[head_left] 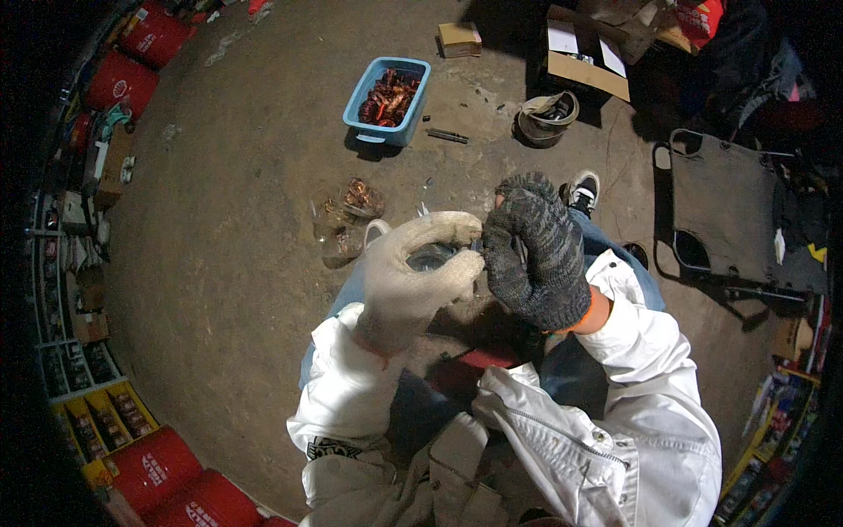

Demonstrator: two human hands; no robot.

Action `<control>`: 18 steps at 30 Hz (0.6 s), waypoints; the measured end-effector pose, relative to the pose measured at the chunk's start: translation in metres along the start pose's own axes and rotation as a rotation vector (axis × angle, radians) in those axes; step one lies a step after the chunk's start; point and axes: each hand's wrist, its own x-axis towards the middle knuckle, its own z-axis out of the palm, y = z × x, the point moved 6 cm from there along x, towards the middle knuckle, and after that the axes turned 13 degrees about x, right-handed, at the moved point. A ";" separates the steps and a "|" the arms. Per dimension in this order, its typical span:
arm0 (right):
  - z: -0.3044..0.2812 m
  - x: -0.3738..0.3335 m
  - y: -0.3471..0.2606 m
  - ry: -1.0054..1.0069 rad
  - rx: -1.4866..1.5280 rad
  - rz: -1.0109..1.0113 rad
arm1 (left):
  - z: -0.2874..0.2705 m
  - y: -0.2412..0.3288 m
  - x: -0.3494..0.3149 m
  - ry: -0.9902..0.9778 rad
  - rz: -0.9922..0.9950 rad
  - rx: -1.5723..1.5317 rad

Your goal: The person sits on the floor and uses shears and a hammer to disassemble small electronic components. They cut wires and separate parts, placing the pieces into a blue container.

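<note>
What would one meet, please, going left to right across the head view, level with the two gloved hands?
Metal shelving, clear plastic packaging with copper-coloured pieces, pale-gloved left hand, dark-gloved right hand, grey folding chair.

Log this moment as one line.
left hand: gloved, curved; right hand: gloved, beside it; held item: can't tell; floor: blue tub, bucket

The left hand [417, 272] wears a plain cream knit glove [386, 303], the right hand [536, 250] a mottled charcoal glove [553, 281] edged in orange; the white jacket [672, 430] has a zip [562, 434], round snaps [599, 435] and a black print [334, 449] on its left sleeve [338, 386], worn with blue jeans [599, 241] and a black-and-white shoe [583, 190]
</note>
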 end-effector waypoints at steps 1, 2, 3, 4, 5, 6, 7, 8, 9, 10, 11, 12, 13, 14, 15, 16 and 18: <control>0.000 -0.001 0.002 0.010 0.065 0.045 | 0.002 -0.003 -0.001 -0.037 -0.055 -0.087; 0.001 -0.003 0.004 0.010 0.126 0.075 | 0.004 -0.006 -0.002 -0.073 -0.110 -0.175; 0.002 -0.004 0.006 0.025 0.183 0.108 | 0.006 -0.007 -0.002 -0.085 -0.109 -0.252; 0.002 -0.006 0.005 0.018 0.173 0.104 | 0.008 -0.007 -0.002 -0.098 -0.106 -0.328; 0.002 -0.008 0.003 0.025 0.160 0.104 | 0.010 -0.008 -0.002 -0.110 -0.103 -0.405; 0.002 -0.009 0.003 0.033 0.147 0.104 | 0.010 -0.009 -0.002 -0.107 -0.082 -0.400; 0.003 -0.010 0.006 0.005 0.184 0.157 | 0.010 -0.009 -0.001 -0.104 -0.062 -0.396; 0.004 -0.012 0.008 -0.022 0.222 0.210 | 0.011 -0.009 -0.001 -0.101 -0.042 -0.391; 0.005 -0.013 0.011 -0.035 0.259 0.261 | 0.011 -0.009 -0.001 -0.099 -0.022 -0.387; 0.005 -0.013 0.009 -0.054 0.230 0.233 | 0.011 -0.008 0.000 -0.096 -0.002 -0.382; 0.005 -0.013 0.007 -0.057 0.200 0.202 | 0.010 -0.007 0.000 -0.093 0.018 -0.377; 0.004 -0.012 0.004 -0.055 0.195 0.157 | 0.010 -0.008 0.000 -0.085 -0.001 -0.382; 0.005 -0.012 0.006 -0.066 0.218 0.195 | 0.010 -0.009 0.000 -0.078 -0.020 -0.386; 0.005 -0.012 0.008 -0.070 0.266 0.217 | 0.009 -0.009 0.000 -0.070 -0.038 -0.394; 0.004 -0.012 0.009 -0.074 0.314 0.240 | 0.010 -0.009 0.000 -0.062 -0.049 -0.407; 0.004 -0.011 0.008 -0.097 0.296 0.231 | 0.010 -0.009 0.000 -0.054 -0.057 -0.423; 0.002 -0.011 0.005 -0.143 0.258 0.212 | 0.010 -0.008 0.000 -0.026 -0.060 -0.416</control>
